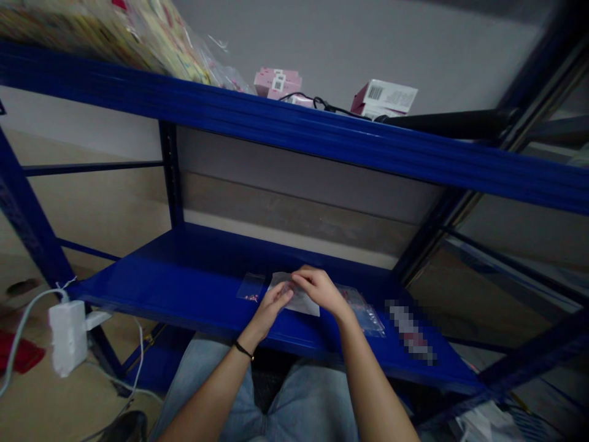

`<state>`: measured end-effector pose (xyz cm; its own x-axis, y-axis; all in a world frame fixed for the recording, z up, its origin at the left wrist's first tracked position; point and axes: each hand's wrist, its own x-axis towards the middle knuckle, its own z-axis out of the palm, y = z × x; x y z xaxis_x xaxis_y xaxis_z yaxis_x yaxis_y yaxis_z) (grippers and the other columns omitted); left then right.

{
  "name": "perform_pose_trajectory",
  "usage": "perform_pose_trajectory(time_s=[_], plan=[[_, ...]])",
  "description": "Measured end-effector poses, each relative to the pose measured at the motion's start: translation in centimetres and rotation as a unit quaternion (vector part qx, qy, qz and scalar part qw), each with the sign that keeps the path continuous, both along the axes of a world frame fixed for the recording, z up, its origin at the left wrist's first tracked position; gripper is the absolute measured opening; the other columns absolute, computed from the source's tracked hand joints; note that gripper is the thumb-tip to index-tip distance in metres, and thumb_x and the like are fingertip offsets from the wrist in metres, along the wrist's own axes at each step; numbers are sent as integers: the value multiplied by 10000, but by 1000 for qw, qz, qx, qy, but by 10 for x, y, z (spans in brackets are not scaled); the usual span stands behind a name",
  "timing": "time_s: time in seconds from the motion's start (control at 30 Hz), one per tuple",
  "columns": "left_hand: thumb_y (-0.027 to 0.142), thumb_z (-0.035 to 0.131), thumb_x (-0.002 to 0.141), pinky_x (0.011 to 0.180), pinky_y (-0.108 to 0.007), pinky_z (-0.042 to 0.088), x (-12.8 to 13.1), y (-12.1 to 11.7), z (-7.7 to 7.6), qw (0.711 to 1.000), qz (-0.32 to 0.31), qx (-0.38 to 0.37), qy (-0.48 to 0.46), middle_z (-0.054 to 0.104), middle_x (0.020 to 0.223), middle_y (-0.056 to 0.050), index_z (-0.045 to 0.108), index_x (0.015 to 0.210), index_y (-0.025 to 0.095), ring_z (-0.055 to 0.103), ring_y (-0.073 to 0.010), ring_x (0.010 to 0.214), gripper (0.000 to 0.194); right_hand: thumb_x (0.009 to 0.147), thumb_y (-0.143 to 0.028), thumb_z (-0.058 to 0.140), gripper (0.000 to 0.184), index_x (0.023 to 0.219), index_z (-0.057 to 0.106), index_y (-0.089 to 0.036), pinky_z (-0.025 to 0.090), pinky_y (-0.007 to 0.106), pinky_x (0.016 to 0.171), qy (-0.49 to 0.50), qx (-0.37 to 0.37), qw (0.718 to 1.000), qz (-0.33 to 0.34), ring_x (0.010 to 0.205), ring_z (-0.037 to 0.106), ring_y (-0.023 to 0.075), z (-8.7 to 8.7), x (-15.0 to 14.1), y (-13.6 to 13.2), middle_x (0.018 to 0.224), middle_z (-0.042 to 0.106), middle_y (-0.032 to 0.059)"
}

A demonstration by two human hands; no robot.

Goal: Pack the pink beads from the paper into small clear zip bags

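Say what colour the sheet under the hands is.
The sheet looks white, in the head view.

Shelf (184, 270) plain blue. Sheet (307, 303), taken as clock centre, whitish. At 9 o'clock, small bag (251, 287) clear with pink-red specks; at 3, larger bag (367, 314) clear, reddish tints. At 12, pink boxes (265, 81), black-and-white barcode; at 1, white box (393, 95), maroon side, black barcode stripes. At 11, I see a bundle (161, 43) pale yellow, mixed colours, blurred. At 6, jeans (313, 399) faded blue.

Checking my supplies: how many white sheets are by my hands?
1: the white sheet on the lower shelf, partly covered by your left hand and right hand. More could be hidden beneath it.
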<state>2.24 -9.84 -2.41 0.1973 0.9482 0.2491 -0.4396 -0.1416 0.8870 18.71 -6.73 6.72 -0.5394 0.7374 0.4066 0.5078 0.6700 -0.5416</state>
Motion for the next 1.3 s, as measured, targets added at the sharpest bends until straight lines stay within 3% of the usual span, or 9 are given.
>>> perform_pose_trajectory(time_s=[0.13, 0.2, 0.3, 0.4, 0.57, 0.9, 1.3], plan=[[411, 682, 847, 828, -283, 445, -1, 3, -7, 999, 16, -35, -29, 693, 1111, -92, 706, 1138, 196, 617, -207, 967, 362, 946, -271, 478, 277, 1077, 707, -185, 484, 288, 831, 90, -9, 982, -164, 928, 665, 194, -35, 19, 41, 1017, 724, 73], [415, 684, 843, 787, -271, 444, -2, 4, -9, 997, 21, -45, -53, 695, 1092, -95, 715, 1120, 190, 618, -189, 907, 358, 923, -211, 473, 294, 1111, 698, -184, 496, 301, 831, 49, -29, 970, -237, 937, 674, 204, -58, 28, 62, 1040, 724, 82], [425, 705, 821, 761, -266, 443, -2, 5, -10, 995, 28, -53, -85, 695, 1083, -104, 727, 1092, 175, 619, -183, 866, 370, 905, -156, 464, 304, 1062, 724, -174, 482, 322, 882, -21, -28, 965, -259, 986, 666, 223, -85, 34, 81, 1073, 715, 106], [429, 703, 824, 749, -263, 443, -3, 5, -12, 992, 42, -60, -106, 694, 1068, -110, 732, 1078, 162, 618, -183, 858, 370, 894, -127, 478, 299, 1023, 742, -175, 468, 302, 896, -39, -29, 970, -238, 993, 661, 214, -99, 32, 87, 1055, 715, 101], [447, 697, 827, 720, -259, 439, -4, 5, -15, 987, 57, -66, -133, 696, 1007, -114, 738, 1062, 148, 614, -177, 817, 382, 873, -86, 485, 317, 1012, 749, -192, 441, 277, 910, -88, -19, 976, -199, 1015, 637, 194, -106, 27, 91, 1069, 706, 78], [448, 710, 816, 692, -243, 437, -4, 5, -15, 986, 51, -75, -143, 688, 961, -107, 737, 1059, 142, 606, -163, 793, 391, 882, -104, 484, 310, 1026, 740, -204, 420, 268, 893, -123, 8, 975, -185, 1000, 615, 189, -108, 30, 90, 1048, 710, 64], [445, 704, 818, 656, -243, 451, -4, 3, -12, 983, 40, -83, -160, 673, 889, -83, 737, 1052, 149, 598, -158, 776, 379, 928, -202, 443, 290, 978, 725, -159, 448, 304, 853, -80, 21, 963, -257, 944, 639, 223, -101, 29, 85, 997, 697, 114]])
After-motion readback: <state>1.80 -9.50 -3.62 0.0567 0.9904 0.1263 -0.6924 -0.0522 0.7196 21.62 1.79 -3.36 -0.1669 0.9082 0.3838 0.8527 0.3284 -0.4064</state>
